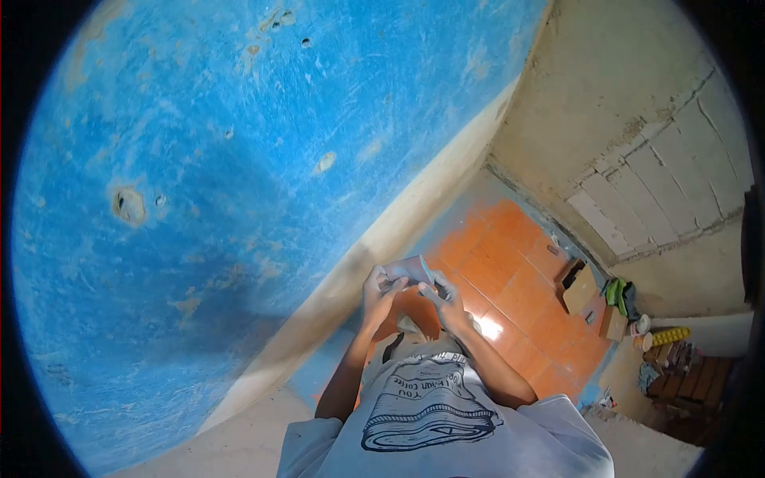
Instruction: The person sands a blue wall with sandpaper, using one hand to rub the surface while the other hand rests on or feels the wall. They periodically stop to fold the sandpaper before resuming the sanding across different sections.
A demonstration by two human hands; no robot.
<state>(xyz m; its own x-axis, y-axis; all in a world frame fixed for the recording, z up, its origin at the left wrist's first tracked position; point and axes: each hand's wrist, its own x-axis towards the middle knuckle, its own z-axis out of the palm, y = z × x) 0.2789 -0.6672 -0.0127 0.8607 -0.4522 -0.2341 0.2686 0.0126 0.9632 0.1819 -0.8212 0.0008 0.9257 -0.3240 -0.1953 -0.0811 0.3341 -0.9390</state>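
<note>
Both of my hands hold one small greyish-brown sheet, which looks like sandpaper, in front of my body. My left hand grips its left end, with the thumb lying over the lower edge. At the right end, my right hand pinches the sheet between thumb and fingers. The sheet is slightly curved, and its right edge looks pale. Beyond my hands rises a blue wall with chipped spots and a bare beige strip along its base. Neither hand touches the wall.
Orange floor tiles with dusty edges lie below. Near the unpainted wall at the right stand a cardboard box and a green cloth item. A yellow object and a wooden slatted piece are farther right.
</note>
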